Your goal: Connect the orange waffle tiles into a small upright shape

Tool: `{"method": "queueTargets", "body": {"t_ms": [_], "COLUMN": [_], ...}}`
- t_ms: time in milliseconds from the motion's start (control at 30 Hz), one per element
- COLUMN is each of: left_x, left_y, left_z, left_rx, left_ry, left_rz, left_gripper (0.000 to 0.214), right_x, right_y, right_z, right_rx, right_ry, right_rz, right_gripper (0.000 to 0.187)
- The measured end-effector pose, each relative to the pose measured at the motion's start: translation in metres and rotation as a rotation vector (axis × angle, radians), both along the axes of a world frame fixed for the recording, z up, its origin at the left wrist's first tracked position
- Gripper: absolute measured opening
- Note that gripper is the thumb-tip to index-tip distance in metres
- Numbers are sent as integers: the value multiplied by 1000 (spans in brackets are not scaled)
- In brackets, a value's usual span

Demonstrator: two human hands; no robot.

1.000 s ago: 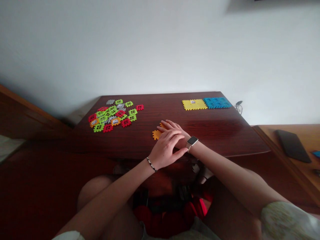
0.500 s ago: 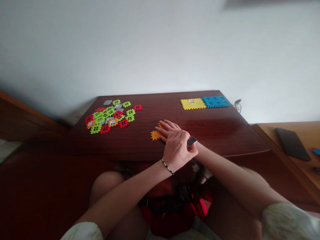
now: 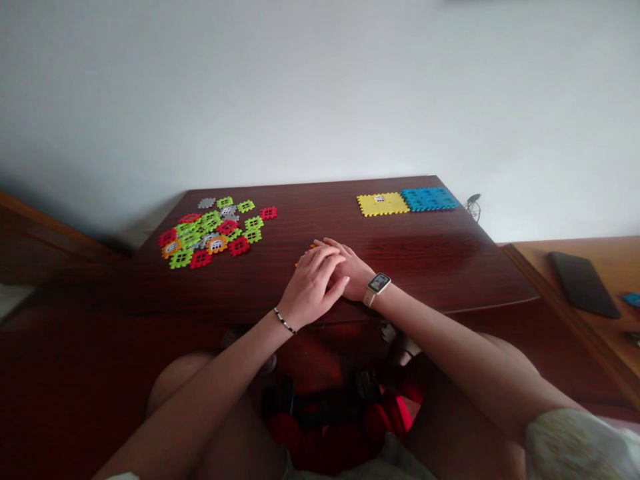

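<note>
My left hand, a beaded bracelet on its wrist, rests across the back of my right hand. Its fingers are stretched out and its thumb stands apart; it holds nothing. My right hand lies flat near the table's front edge, its fingers extended and partly hidden beneath the left ones. Under both hands is an orange interlocking piece, of which only small edges show. A watch with a lit screen and pale strap sits on my right wrist.
Green, red, grey and orange window-patterned pieces lie heaped on the table's left. A yellow notched panel adjoins a blue one at the back right. A dark flat device rests on the wooden surface to the right.
My left hand has slid left off the watch onto the fingers of my right hand, covering more of the orange piece. The watch screen now shows lit. The view has shifted slightly.
</note>
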State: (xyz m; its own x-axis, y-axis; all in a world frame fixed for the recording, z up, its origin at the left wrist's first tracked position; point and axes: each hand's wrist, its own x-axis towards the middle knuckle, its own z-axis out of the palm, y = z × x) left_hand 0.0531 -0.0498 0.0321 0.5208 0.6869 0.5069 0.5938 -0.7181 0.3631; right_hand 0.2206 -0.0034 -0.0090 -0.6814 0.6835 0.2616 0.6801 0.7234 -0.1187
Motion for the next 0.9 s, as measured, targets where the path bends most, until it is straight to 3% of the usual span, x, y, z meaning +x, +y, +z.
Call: {"method": "queueTargets", "body": {"t_ms": [100, 333, 567, 900], "left_x": [-24, -64, -71, -72], "left_y": [14, 28, 37, 39], "left_z": [-5, -18, -24, -21], "left_rx": [-28, -119, -140, -136], "left_ry": [71, 198, 231, 217], "left_rz": [22, -33, -46, -43], "left_gripper": [44, 73, 73, 71], "right_x": [-2, -3, -2, 2], "right_y": [1, -1, -1, 3], "right_z": [8, 9, 13, 27], "right_rx": [-46, -49, -10, 14], "right_ry": [10, 60, 62, -30], "right_rz": [-16, -11, 11, 219], "right_gripper": [53, 63, 59, 45]}}
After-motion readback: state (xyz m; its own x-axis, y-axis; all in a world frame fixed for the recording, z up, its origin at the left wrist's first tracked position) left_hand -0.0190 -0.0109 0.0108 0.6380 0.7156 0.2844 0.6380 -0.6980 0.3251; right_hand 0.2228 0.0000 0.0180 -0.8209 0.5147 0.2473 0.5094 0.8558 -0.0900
